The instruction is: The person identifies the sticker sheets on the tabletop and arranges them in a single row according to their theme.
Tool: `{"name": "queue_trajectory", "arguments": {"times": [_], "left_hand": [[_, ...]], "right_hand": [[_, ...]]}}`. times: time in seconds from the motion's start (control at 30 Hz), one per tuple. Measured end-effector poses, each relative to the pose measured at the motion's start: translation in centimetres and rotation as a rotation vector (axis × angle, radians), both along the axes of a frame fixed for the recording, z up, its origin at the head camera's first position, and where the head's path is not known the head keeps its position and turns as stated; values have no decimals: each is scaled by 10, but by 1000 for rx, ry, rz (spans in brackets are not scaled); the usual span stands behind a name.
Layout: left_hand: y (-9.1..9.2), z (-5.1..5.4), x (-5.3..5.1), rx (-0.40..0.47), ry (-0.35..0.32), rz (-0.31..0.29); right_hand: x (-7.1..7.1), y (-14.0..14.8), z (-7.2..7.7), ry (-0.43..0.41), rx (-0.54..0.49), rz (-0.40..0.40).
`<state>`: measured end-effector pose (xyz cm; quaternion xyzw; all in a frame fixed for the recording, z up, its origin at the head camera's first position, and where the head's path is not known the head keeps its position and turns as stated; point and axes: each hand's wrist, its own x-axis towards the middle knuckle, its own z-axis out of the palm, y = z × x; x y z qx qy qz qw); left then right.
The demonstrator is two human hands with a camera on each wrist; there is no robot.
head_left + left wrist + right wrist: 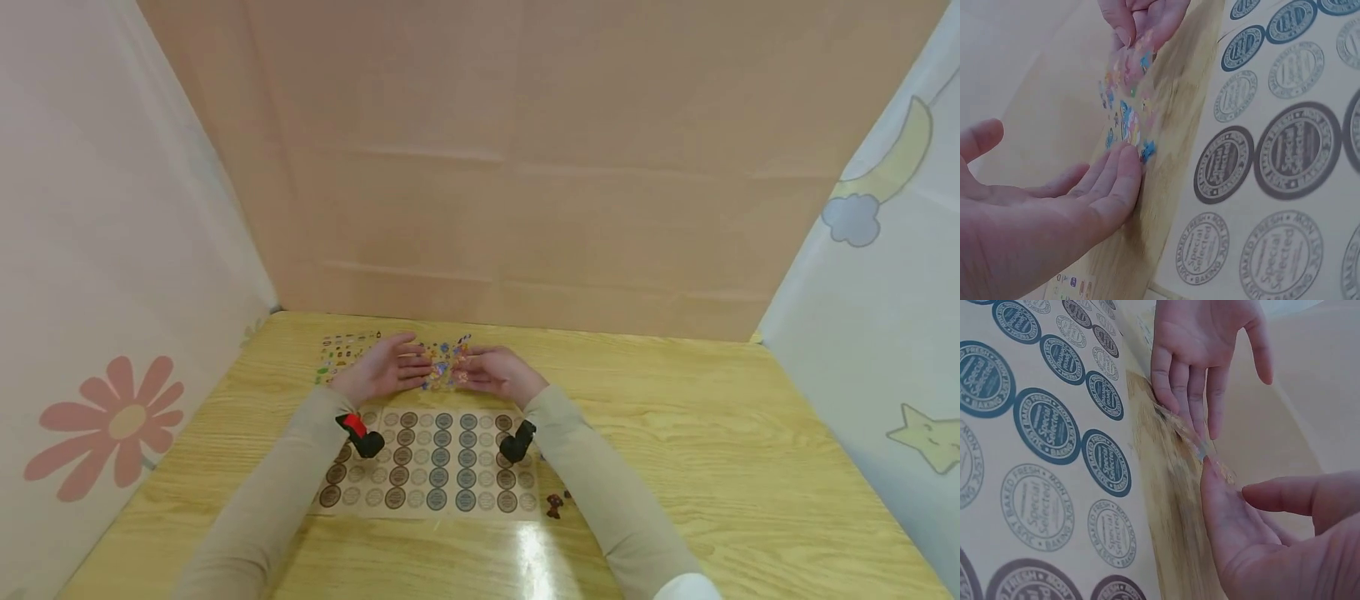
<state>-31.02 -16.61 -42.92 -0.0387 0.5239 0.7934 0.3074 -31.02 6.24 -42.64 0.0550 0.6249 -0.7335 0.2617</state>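
Between the two hands: clear sticker sheet [442, 367], spanning from one hand to the other, just beyond the label sheet [450, 458]; small motifs in blue, yellow and pink.
Left hand [382, 367]: fingers extended and side by side, thumb spread away, fingertips against one end of the clear sheet; a support rather than a grip.
Right hand [502, 373]: thumb and fingers appear to pinch the opposite end.
Reason for the hold: probably to keep thin film from sagging, its printed face turned towards the wearer.
Label sheet: flat on the table [675, 433], beneath the wrists, its rows of round labels facing up, presumably for easy reach.
Left margin: second sticker sheet [341, 346], beside the left hand and partly hidden by it.
Right margin: dark red pieces [554, 506], just outside the label sheet's near right corner, close to the right sleeve [622, 492].
Edges: back panel [510, 167] rises at the table's far side, leaving a shallow strip behind the fingers; contact between film and table cannot be told.
Room: widest to the right of the right sleeve.
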Motion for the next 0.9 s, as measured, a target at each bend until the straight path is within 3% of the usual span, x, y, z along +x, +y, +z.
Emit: {"name": "queue_trajectory", "arguments": {"times": [0.3, 0.53, 0.73, 0.9], "left_hand": [[5, 0, 6, -4, 52, 1], [15, 1, 12, -6, 101, -33], [31, 6, 26, 10, 149, -101], [51, 12, 40, 64, 172, -56]], "right_hand": [[3, 13, 12, 82, 17, 26], [13, 33, 36, 168, 28, 73], [27, 56, 55, 218, -5, 118], [41, 77, 66, 252, -36, 130]]}}
